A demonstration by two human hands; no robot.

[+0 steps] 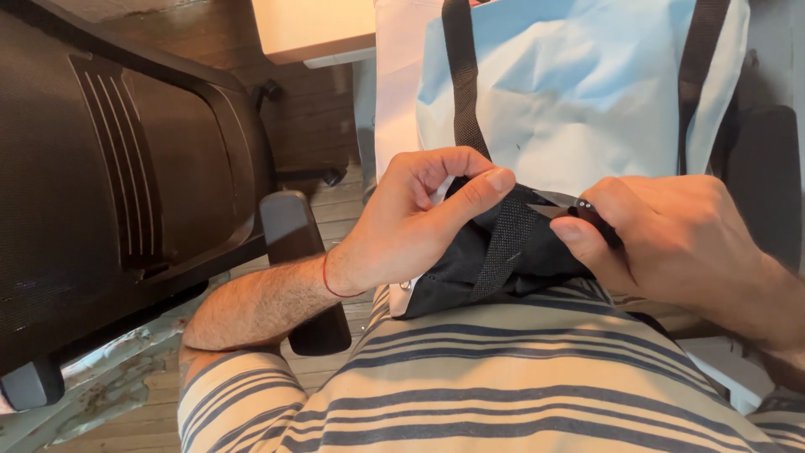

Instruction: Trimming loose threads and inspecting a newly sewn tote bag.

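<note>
The bag (pixel 579 92) is of matt light-blue cloth with dark woven webbing straps (pixel 463 92), rough in look. The small blade (pixel 558 201) is shiny metal with a glossy dark handle. The chair (pixel 126 193) has black mesh and matt plastic; the floor (pixel 134 403) is worn wood.

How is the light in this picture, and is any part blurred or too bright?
Head view: daylight, soft shadows; the pale tabletop at the top edge is overexposed; the left hand, right hand and black strap look sharp; the mesh chair stays dark.
</note>
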